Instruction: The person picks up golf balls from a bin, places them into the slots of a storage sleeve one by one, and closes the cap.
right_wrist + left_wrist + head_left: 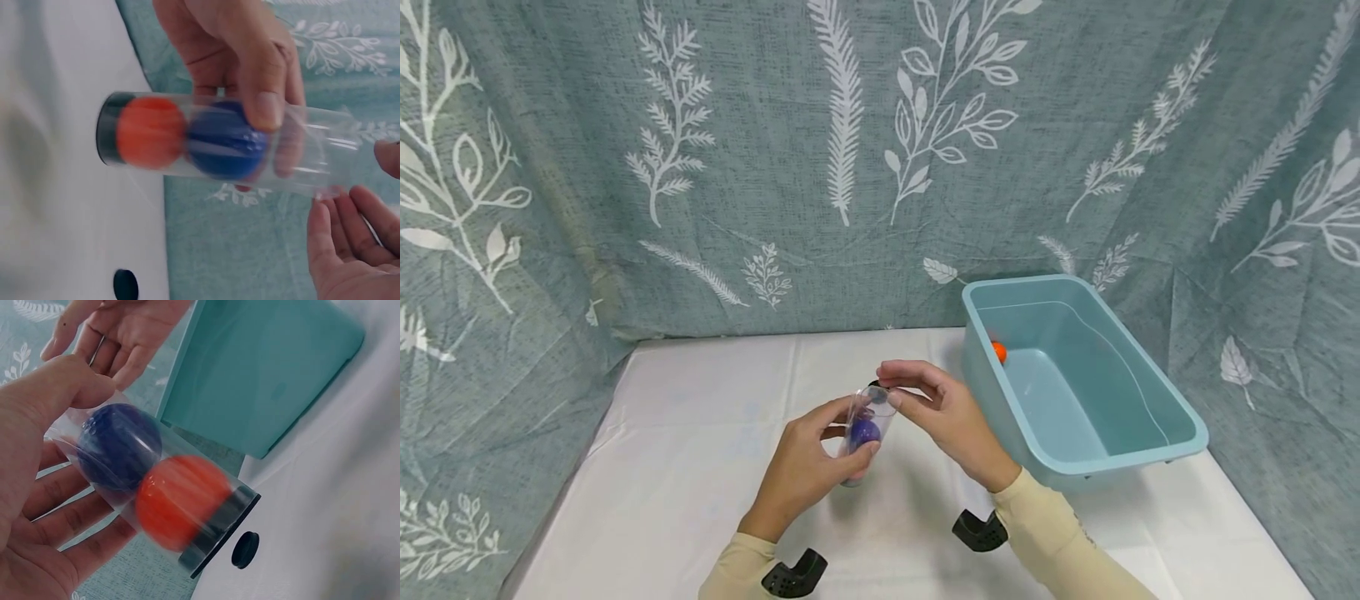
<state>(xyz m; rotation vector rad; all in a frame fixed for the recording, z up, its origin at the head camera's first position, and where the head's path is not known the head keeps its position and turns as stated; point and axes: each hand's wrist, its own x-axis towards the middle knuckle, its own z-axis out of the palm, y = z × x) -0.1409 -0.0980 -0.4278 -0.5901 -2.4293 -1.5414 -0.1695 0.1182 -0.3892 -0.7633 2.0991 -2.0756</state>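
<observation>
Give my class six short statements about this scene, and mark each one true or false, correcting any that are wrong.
1. The left hand holds a clear tube. True.
2. The tube contains a blue ball and a red-orange ball. True.
3. The blue ball is the one at the tube's dark end. False: the red-orange ball is there.
4. An orange ball is inside the teal tub. True.
5. The right hand is gripping the teal tub. False: its fingers are at the tube's end opposite the dark one.
6. The teal tub stands on the person's left. False: it stands on the right.
</observation>
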